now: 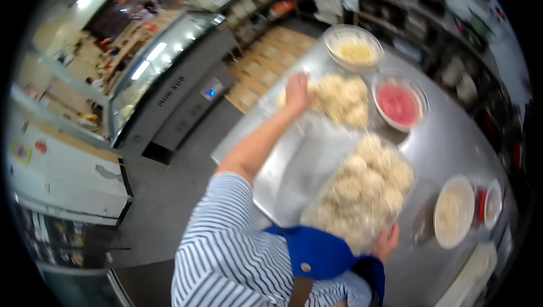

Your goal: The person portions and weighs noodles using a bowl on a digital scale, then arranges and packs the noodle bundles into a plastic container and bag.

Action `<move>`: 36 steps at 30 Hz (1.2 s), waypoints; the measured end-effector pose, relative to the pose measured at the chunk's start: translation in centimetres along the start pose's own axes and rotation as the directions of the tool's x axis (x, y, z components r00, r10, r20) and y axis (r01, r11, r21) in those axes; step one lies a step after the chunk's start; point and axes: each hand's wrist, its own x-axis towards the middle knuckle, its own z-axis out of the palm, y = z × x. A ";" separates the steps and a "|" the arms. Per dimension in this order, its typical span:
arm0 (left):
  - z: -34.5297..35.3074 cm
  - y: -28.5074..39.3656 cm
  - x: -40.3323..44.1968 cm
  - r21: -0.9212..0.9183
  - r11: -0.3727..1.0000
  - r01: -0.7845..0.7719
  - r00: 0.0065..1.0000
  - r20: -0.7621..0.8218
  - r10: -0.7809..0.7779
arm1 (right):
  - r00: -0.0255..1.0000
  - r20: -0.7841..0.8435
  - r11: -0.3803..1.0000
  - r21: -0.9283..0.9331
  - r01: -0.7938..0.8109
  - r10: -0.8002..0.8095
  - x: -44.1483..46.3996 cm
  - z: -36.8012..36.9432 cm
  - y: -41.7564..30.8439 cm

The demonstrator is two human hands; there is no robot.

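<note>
My right hand (pixel 386 241) touched tray (pixel 310 215) edge; left hand (pixel 298 91) met dough (pixel 342 96) beyond tray. Couldn't tell either grip. Tray looked crowded; hard tug could have spilled dough balls (pixel 371 184).

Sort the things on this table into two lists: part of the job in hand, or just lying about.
Likely part of the job:
loose dough-like lumps, at the left hand
packed dough-like balls, at the right hand

Probably just lying about:
pink-filled bowl
yellow-filled bowl
pale-filled bowl
small red container
</note>
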 end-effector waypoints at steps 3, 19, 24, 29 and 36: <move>0.5 3.1 3.7 -0.056 0.976 -0.210 0.977 0.030 0.212 | 0.999 -0.004 0.993 0.105 0.052 -0.052 0.1 0.2 1.0; 5.6 8.9 7.8 -0.179 0.864 -0.471 0.612 0.639 0.466 | 0.995 -0.047 0.990 0.110 0.090 -0.086 0.2 0.4 2.2; 3.1 7.5 9.1 -0.534 0.793 0.295 0.774 0.619 0.129 | 0.985 -0.082 0.988 0.033 0.152 -0.149 0.5 0.5 2.5; -3.2 9.4 8.8 -0.723 0.481 0.495 0.755 0.632 0.174 | 0.986 -0.069 0.985 -0.102 0.141 -0.149 0.6 0.3 0.9; -12.6 18.5 -2.6 -0.667 0.458 0.588 0.609 0.737 0.293 | 0.710 -0.126 0.599 -0.648 0.470 -0.693 0.5 0.0 -1.3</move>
